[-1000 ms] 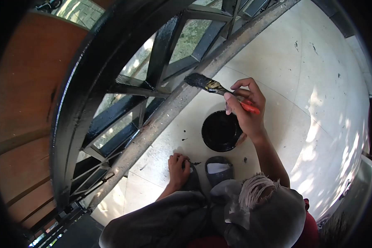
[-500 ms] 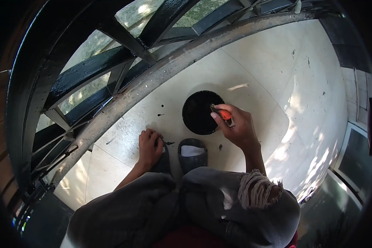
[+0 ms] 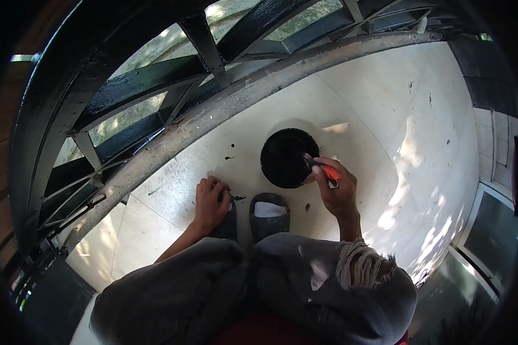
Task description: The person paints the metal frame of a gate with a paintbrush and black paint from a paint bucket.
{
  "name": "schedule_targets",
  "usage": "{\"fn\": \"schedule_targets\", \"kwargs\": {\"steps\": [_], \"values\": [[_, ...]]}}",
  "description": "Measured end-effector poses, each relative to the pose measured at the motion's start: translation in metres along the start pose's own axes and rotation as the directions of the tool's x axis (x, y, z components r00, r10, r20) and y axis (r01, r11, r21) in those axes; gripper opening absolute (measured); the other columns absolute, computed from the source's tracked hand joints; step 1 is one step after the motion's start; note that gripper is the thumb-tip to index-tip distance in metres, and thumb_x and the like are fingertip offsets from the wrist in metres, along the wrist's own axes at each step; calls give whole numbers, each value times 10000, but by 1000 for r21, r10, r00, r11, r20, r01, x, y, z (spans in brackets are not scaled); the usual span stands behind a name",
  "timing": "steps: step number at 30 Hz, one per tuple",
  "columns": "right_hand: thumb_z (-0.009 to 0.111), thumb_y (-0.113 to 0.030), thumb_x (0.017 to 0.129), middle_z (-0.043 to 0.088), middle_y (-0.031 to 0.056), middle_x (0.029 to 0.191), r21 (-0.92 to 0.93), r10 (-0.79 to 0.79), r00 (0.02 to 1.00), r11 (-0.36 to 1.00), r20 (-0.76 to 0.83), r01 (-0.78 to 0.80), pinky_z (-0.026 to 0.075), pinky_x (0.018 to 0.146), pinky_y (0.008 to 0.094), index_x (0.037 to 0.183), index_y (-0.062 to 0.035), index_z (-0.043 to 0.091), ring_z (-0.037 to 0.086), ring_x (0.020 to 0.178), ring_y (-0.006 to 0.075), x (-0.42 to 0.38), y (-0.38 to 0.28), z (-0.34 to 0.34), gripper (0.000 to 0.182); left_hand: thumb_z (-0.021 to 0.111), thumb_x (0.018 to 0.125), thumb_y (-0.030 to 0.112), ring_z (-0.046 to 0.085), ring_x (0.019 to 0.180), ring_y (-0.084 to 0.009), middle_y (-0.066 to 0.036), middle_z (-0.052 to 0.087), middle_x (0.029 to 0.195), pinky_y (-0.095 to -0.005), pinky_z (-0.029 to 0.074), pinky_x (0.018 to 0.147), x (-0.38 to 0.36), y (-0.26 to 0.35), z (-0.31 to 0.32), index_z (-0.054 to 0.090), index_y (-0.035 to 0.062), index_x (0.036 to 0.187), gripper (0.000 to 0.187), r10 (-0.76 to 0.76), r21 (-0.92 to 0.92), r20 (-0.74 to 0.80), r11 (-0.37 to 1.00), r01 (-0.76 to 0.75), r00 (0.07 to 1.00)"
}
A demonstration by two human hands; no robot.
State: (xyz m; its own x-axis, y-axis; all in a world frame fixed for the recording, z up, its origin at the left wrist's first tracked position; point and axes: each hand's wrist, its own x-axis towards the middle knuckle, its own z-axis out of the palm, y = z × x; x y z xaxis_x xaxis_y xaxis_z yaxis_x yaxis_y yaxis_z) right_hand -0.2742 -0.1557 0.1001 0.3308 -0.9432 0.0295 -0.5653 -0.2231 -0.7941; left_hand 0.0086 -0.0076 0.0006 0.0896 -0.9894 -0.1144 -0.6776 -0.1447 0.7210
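Observation:
My right hand (image 3: 342, 194) grips a paintbrush (image 3: 330, 172) by its orange-red handle. The brush's dark front end reaches over the right side of a round black bucket (image 3: 263, 164); its bristles cannot be made out against the dark inside. The bucket stands on the floor ahead of my feet. My left hand (image 3: 209, 202) hangs beside my left slipper (image 3: 229, 223), its fingers loosely bent and nothing visible in them. A grey slipper (image 3: 270, 225) with a white sock is on my right foot.
A black metal lattice (image 3: 149, 80) with glossy bars rises on the left and far side, above a worn curved rail (image 3: 230, 103). Pale floor tiles (image 3: 362, 155) carry several dark spots. A framed glass panel (image 3: 492, 221) stands at the right.
My right hand has moved slightly down and right, and the brush is tilted differently over the bucket. The view has shifted a little. My left hand stays beside the slipper.

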Motion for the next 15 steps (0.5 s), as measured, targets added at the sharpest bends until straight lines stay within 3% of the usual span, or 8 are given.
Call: {"fn": "schedule_targets", "kwargs": {"steps": [2,4,15], "values": [[735,-70,902,707,132,843,35,-10,999,999,-53,12,530,605,334,1072,-4,668,692,670,230,-8,-5,2,194,640,827,55,537,943,-311,-105,560,989,-441,413,848,1,2,0,667,61,925,102,-9,-15,8,1000,10,1000],[733,-46,891,706,137,842,-58,-171,981,984,-93,166,544,614,336,1058,-4,664,706,692,259,-10,-5,4,186,640,827,55,538,943,-310,-105,560,990,-441,413,848,1,1,1,669,61,925,102,-12,-15,13,1000,12,1000],[740,-54,887,705,129,843,-41,-71,997,997,-27,70,538,596,325,1057,-27,663,708,694,246,-11,-3,11,188,639,823,57,541,941,-308,-106,564,987,-441,415,857,0,1,0,674,60,916,99,-25,-10,15,1000,25,1000]]}}
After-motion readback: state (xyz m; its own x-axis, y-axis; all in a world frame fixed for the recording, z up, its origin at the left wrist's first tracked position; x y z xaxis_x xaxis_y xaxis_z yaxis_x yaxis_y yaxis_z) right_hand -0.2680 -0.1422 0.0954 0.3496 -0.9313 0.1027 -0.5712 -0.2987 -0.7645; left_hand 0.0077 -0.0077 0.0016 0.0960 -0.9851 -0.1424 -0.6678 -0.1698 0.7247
